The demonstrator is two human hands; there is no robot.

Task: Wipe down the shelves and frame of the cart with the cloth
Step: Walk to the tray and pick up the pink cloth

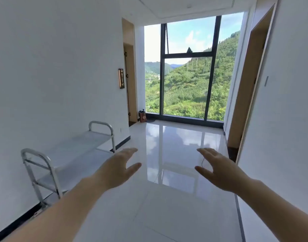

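Observation:
A metal cart [74, 151] with a grey top shelf, a lower shelf and tubular handles at both ends stands along the left wall. My left hand [119, 167] is stretched out in front of me, fingers apart and empty, just right of the cart's top shelf. My right hand [219, 169] is held out at the same height over the floor, also spread and empty. No cloth is in view.
A glossy white tiled floor [175, 198] runs ahead to a tall window [186, 70]. A wooden door [130, 81] is set in the left wall, with a small brown bag [142, 116] beside it. Another doorway [250, 88] opens on the right.

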